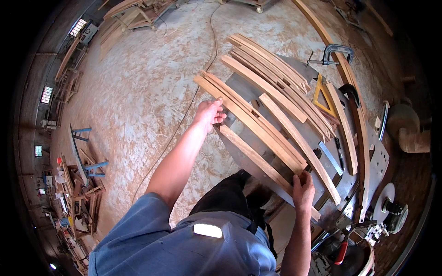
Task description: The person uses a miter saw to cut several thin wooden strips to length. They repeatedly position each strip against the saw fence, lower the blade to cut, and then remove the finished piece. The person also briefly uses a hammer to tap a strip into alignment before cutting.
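A long wooden strip [251, 122] with a slotted strip [254, 112] lying along its far side slants across the metal table [244, 154]. Near the far-left end, my left hand [211, 113] grips the wooden strip, thumb on top and fingers curled below the edge. At the opposite end my right hand [303, 189] pinches it between thumb and fingers. A shorter wooden piece [253, 154] lies nearer to me and passes under my right hand. Just beyond the held strip is a curved wooden piece [299, 142].
More curved strips [271, 85] lie grouped on the table's far side. To the right are a yellow set square [322, 96], a metal ruler [330, 158], a C-clamp [338, 49] and a round disc [383, 202]. A cable [168, 146] crosses the floor; scrap wood [85, 202] is piled left.
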Demonstrator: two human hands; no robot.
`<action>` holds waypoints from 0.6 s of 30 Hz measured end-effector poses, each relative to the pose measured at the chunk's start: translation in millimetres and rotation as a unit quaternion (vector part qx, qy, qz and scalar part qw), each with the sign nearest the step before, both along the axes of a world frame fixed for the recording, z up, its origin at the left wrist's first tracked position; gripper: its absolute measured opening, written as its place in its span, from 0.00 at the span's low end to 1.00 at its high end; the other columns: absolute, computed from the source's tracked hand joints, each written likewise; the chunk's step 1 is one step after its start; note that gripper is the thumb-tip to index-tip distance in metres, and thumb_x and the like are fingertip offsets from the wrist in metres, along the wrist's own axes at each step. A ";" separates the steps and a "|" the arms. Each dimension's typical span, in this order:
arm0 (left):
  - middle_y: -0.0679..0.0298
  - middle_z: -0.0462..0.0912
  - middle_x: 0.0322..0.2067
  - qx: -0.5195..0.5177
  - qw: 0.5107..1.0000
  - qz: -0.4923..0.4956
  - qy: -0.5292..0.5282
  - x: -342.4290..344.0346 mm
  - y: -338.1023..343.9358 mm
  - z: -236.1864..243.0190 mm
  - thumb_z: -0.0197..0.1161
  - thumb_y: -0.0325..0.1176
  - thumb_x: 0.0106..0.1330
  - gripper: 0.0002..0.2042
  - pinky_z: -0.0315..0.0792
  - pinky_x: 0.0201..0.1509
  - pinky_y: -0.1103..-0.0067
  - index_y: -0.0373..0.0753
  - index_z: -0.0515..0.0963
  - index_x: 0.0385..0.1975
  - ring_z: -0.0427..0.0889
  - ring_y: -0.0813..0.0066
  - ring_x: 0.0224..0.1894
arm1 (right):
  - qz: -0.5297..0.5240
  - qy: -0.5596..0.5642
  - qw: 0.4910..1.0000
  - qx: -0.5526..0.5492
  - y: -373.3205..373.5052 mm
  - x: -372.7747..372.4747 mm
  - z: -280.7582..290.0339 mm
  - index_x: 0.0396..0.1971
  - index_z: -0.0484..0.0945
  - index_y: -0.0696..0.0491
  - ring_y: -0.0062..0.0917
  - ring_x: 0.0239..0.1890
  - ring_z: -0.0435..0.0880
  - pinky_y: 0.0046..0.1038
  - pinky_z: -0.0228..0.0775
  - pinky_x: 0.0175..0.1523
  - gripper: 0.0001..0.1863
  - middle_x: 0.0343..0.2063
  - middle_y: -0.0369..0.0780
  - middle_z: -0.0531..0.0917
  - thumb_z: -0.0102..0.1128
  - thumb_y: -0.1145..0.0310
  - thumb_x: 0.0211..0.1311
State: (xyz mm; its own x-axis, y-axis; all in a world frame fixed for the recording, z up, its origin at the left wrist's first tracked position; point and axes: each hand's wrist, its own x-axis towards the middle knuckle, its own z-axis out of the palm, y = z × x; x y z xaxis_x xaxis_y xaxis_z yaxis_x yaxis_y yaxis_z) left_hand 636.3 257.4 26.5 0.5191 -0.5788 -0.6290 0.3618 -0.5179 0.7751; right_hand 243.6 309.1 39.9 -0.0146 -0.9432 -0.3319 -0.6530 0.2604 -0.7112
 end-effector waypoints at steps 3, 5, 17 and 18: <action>0.60 0.79 0.30 0.016 0.999 0.037 0.005 27.3 -13.6 -23.4 0.64 0.43 0.67 0.17 0.74 0.19 0.77 0.35 0.73 0.41 0.79 0.72 0.21 | -0.008 -0.004 1.000 -0.002 -3.3 0.0 2.3 0.50 0.76 0.61 0.34 0.41 0.86 0.32 0.75 0.50 0.21 0.37 0.48 0.85 0.64 0.64 0.62; 0.65 0.78 0.24 0.006 0.999 0.030 0.027 45.1 -18.4 -32.3 0.66 0.44 0.66 0.15 0.72 0.17 0.78 0.39 0.75 0.37 0.78 0.74 0.19 | -0.018 -0.009 1.000 -0.001 -1.7 -4.4 -2.6 0.50 0.77 0.61 0.33 0.42 0.86 0.31 0.75 0.50 0.20 0.37 0.48 0.85 0.64 0.64 0.62; 0.61 0.79 0.49 -0.291 0.911 0.030 0.291 54.1 22.9 -15.0 0.58 0.45 0.70 0.18 0.74 0.54 0.68 0.43 0.73 0.54 0.77 0.67 0.53 | -0.016 -0.068 0.994 -0.081 18.5 -6.8 10.9 0.60 0.70 0.57 0.28 0.42 0.82 0.28 0.75 0.47 0.28 0.43 0.44 0.82 0.66 0.79 0.57; 0.60 0.78 0.52 -0.339 0.886 0.027 0.316 40.7 24.2 5.5 0.58 0.46 0.70 0.20 0.74 0.57 0.66 0.42 0.72 0.56 0.75 0.65 0.56 | 0.003 -0.067 0.987 -0.148 23.1 -6.7 11.6 0.60 0.69 0.56 0.30 0.41 0.80 0.30 0.74 0.45 0.32 0.42 0.44 0.79 0.67 0.81 0.53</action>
